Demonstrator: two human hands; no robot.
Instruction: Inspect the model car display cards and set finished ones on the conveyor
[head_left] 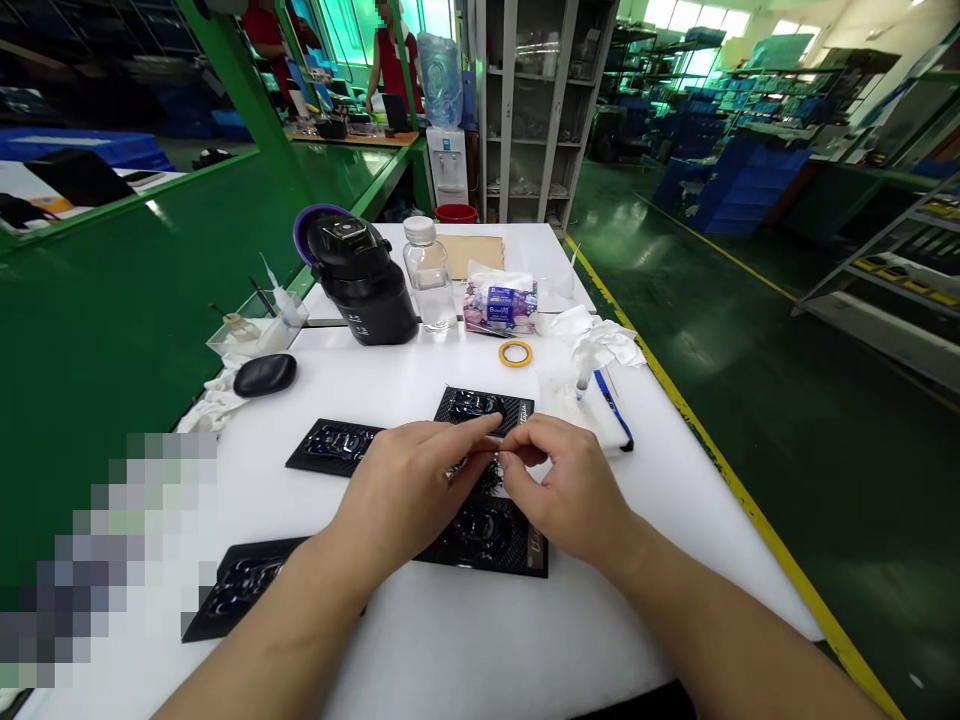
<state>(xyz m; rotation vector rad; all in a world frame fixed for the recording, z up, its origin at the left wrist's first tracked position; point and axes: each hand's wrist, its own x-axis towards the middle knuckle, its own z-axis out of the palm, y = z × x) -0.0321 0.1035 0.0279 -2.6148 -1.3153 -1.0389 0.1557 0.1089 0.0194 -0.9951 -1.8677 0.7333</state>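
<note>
Black panel (480,530) with a glossy, car-shaped relief lies flat at the center of the frame, partly under a worker's two bare hands, on a white table (570,625). The left hand (412,475) reaches in with its forefinger extended and thumb bent toward the right hand (574,480), whose thumb and forefinger nearly meet. The fingertips come together above small dark pieces (491,482) on a pale patch beyond the panel; whether either hand grips anything is too small to tell. The work in hand appears to be fine fingertip handling, and any next move calls for a light, steady touch and a clear view past the fingers. Another panel (454,404) lies just beyond the hands, a third (322,445) to their left and a fourth (244,590) at lower left, partly behind the left forearm. A roll of yellow tape (515,345), a tissue box (500,305) and a clear bottle (433,285) stand toward the top center, while a syringe (584,378) rests right of center.
</note>
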